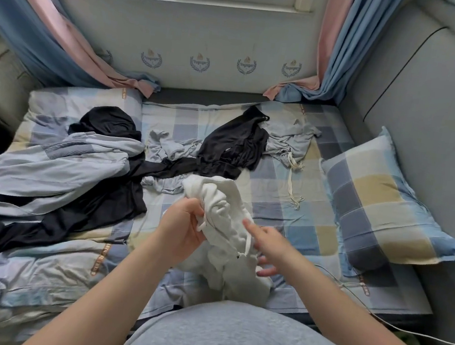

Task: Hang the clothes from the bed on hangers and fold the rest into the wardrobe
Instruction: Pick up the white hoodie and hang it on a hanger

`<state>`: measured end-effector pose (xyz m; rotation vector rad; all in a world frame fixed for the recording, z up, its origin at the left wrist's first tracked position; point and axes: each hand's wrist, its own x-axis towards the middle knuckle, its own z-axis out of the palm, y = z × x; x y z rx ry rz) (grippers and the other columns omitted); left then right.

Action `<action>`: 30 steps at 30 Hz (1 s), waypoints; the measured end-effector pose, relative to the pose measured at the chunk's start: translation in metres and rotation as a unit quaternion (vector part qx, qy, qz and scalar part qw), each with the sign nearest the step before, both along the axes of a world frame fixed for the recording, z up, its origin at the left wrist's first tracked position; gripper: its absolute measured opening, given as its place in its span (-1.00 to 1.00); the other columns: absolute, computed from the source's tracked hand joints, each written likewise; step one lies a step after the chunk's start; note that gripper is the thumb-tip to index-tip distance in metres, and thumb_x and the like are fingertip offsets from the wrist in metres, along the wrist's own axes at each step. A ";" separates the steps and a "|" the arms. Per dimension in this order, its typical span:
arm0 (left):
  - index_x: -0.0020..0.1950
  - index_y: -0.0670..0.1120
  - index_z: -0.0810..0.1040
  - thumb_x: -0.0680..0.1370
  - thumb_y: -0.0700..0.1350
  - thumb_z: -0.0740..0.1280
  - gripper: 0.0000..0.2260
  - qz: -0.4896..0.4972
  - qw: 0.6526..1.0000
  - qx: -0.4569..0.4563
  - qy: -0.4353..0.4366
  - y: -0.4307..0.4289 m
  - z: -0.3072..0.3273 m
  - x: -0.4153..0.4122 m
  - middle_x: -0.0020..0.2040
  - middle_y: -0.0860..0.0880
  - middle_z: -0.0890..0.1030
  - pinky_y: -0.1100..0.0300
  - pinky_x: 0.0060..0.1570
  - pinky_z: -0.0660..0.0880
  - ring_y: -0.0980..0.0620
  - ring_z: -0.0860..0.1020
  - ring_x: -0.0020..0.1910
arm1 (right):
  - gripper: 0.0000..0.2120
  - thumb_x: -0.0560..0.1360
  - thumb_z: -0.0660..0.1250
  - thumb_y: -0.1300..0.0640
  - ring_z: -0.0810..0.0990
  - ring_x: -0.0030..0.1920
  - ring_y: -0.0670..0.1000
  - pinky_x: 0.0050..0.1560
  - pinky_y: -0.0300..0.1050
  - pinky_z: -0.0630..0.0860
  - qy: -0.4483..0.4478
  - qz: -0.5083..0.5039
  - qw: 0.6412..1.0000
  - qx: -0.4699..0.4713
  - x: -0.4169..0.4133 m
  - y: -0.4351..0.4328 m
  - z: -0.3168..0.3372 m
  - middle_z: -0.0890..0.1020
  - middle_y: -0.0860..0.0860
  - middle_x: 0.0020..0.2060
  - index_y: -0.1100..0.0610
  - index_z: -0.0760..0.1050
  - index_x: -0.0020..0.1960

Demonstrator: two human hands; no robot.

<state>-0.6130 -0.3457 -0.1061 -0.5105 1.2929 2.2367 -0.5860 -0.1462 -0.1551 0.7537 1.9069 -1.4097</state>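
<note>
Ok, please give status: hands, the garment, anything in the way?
Left hand grips white drawstring garment above bed. Right hand touches it, index finger straight, grip unclear. Black garment, grey shorts lie behind; no hanger visible.
</note>
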 end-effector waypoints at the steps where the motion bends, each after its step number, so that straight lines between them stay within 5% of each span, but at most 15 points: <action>1: -0.54 -0.14 0.54 0.47 -0.40 -0.01 -0.51 -0.015 1.000 0.011 0.015 0.004 0.001 0.002 -0.49 -0.04 0.51 0.26 -0.52 0.47 0.06 0.50 -0.53 | -0.32 0.41 0.30 -0.45 0.64 -0.02 0.11 -0.27 -0.05 0.61 -0.034 0.034 0.999 -0.002 -0.001 -0.006 -0.003 0.54 0.02 0.07 0.03 0.42 0.28; 3: -0.57 -0.12 0.50 0.47 -0.41 -0.02 -0.49 -0.044 0.998 0.015 0.037 0.012 0.006 0.005 -0.53 -0.02 0.47 0.29 -0.55 0.44 0.08 0.47 -0.57 | -0.35 0.37 0.35 -0.36 0.63 -0.20 0.11 -0.24 -0.06 0.61 -0.082 0.080 0.993 -0.007 -0.003 -0.015 -0.013 0.59 0.08 -0.07 0.13 0.52 0.21; 5: -0.55 -0.11 0.49 0.48 -0.42 -0.01 -0.50 -0.060 0.997 0.010 0.046 0.014 0.006 0.007 -0.52 -0.02 0.44 0.29 -0.55 0.43 0.09 0.46 -0.56 | -0.64 0.40 0.37 -0.08 0.52 -0.43 0.05 -0.27 -0.08 0.56 -0.092 0.072 0.992 -0.040 -0.006 -0.018 -0.022 0.55 0.09 -0.32 0.20 0.54 0.00; 8: -0.19 -0.24 0.46 0.48 -0.38 0.08 -0.81 -0.060 0.998 -0.009 0.023 0.010 0.007 0.004 -0.35 -0.11 0.43 0.21 -0.45 0.49 0.02 0.47 -0.43 | -0.94 0.49 0.26 0.32 0.36 -0.57 0.00 -0.45 -0.18 0.43 -0.054 -0.055 0.990 -0.114 -0.005 -0.019 -0.030 0.43 0.08 -0.52 0.23 0.43 -0.16; 10: 0.11 -0.26 0.45 0.47 -0.35 0.17 -0.76 -0.065 0.997 -0.028 0.019 0.003 0.002 -0.002 -0.11 -0.21 0.46 0.05 -0.16 0.54 -0.14 0.51 -0.19 | -0.86 0.50 0.16 0.41 0.41 -0.50 0.06 -0.44 -0.13 0.44 -0.034 -0.178 0.972 -0.150 -0.005 -0.014 -0.032 0.43 0.13 -0.47 0.25 0.39 -0.18; 13: 0.25 -0.40 0.47 0.55 -0.38 0.25 -0.73 -0.089 0.990 -0.103 0.020 -0.007 -0.011 -0.007 0.06 -0.32 0.53 -0.11 0.08 0.45 -0.25 0.51 0.04 | -0.76 0.50 -0.01 0.41 0.46 -0.30 0.15 -0.24 -0.01 0.47 -0.012 -0.279 0.928 -0.245 -0.010 -0.003 -0.021 0.46 0.19 -0.27 0.32 0.44 -0.09; 18: 0.12 -0.27 0.56 0.53 -0.36 0.40 -0.83 -0.123 0.962 -0.244 0.009 -0.009 -0.043 -0.001 -0.02 -0.24 0.65 0.08 -0.20 0.63 -0.10 0.64 -0.13 | -0.62 0.45 0.04 0.38 0.52 -0.19 0.16 -0.08 0.05 0.50 0.049 -0.309 0.895 -0.319 -0.010 0.011 0.020 0.54 0.22 -0.11 0.35 0.50 0.16; 20: -0.07 -0.19 0.56 0.57 -0.23 0.40 -0.94 -0.149 0.924 -0.349 0.038 -0.005 -0.054 0.000 -0.13 -0.17 0.66 -0.04 -0.10 0.62 -0.09 0.64 -0.17 | -0.61 0.36 0.10 0.36 0.51 -0.22 0.14 -0.11 0.02 0.46 0.062 -0.300 0.891 -0.335 -0.009 0.012 0.034 0.53 0.20 -0.15 0.36 0.53 0.12; 23: -0.23 -0.16 0.56 0.64 -0.02 0.30 -0.69 -0.187 0.826 -0.516 0.131 -0.007 -0.063 -0.002 -0.27 -0.07 0.68 0.00 -0.10 0.56 -0.09 0.64 -0.20 | -0.63 0.34 0.10 0.33 0.47 -0.24 0.10 -0.17 -0.04 0.35 0.070 -0.304 0.885 -0.346 -0.008 0.010 0.046 0.49 0.16 -0.19 0.34 0.50 0.08; 27: -0.24 -0.05 0.51 0.66 0.02 0.25 -0.70 -0.193 0.746 -0.597 0.222 -0.014 -0.067 -0.008 -0.26 -0.01 0.57 0.11 -0.32 0.31 -0.01 0.50 -0.23 | -0.64 0.38 0.09 0.36 0.49 -0.17 0.10 0.15 0.03 0.39 0.091 -0.353 0.859 -0.360 -0.010 0.016 0.050 0.48 0.16 -0.12 0.27 0.46 0.13; 28: -0.25 -0.02 0.51 0.66 0.00 0.26 -0.70 -0.189 0.760 -0.577 0.232 -0.014 -0.067 -0.010 -0.26 -0.01 0.57 0.11 -0.31 0.31 0.01 0.50 -0.24 | -0.63 0.35 0.11 0.37 0.49 -0.16 0.10 0.22 0.04 0.35 0.094 -0.361 0.854 -0.363 -0.010 0.018 0.051 0.47 0.17 -0.10 0.28 0.46 0.12; 30: -0.19 -0.07 0.59 0.66 -0.04 0.28 -0.74 -0.134 0.851 -0.468 0.197 -0.013 -0.063 -0.012 -0.22 -0.05 0.62 0.12 -0.20 0.40 0.03 0.54 -0.21 | -0.56 0.27 0.14 0.37 0.48 -0.11 0.12 0.27 0.03 0.31 0.098 -0.376 0.847 -0.363 -0.010 0.022 0.051 0.46 0.18 -0.05 0.31 0.47 0.14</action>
